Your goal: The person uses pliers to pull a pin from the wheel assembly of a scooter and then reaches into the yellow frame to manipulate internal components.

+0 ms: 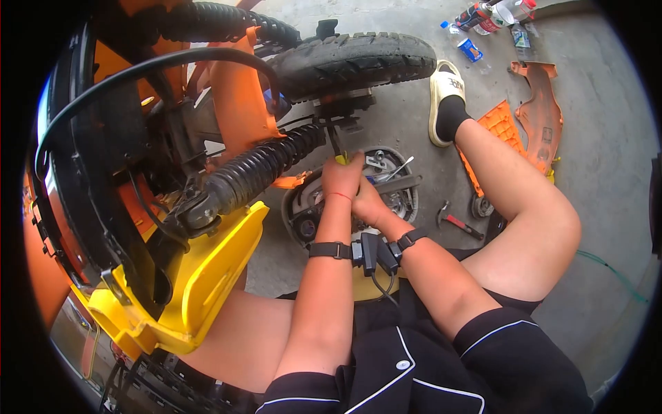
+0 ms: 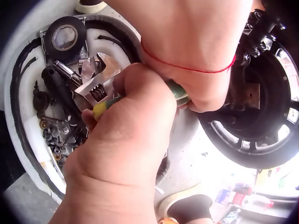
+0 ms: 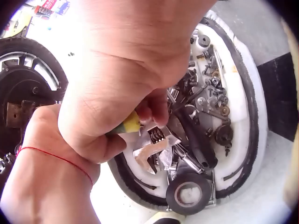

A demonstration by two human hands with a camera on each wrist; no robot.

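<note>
My left hand [image 1: 343, 178], with a red string at the wrist, and my right hand [image 1: 370, 205] are together under the wheel [image 1: 355, 61]. Between them in the left wrist view runs a yellow-green handle [image 2: 99, 110]; my left hand [image 2: 205, 91] and right hand [image 2: 135, 105] both grip it, their fingers partly hidden. In the right wrist view the handle [image 3: 131, 123] shows beside curled fingers of my right hand [image 3: 117, 88]. A dark shaft [image 1: 335, 140] stands beyond the hands; its far end is unclear.
Beneath the hands, an oval tray [image 1: 414, 207] holds an adjustable wrench [image 3: 152, 151], a tape roll [image 3: 174, 196] and small hardware. A black spring [image 1: 248, 176] and yellow panel [image 1: 214, 276] are at left. On the floor lie a hammer [image 1: 462, 224], orange panels [image 1: 541, 114] and bottles [image 1: 476, 17].
</note>
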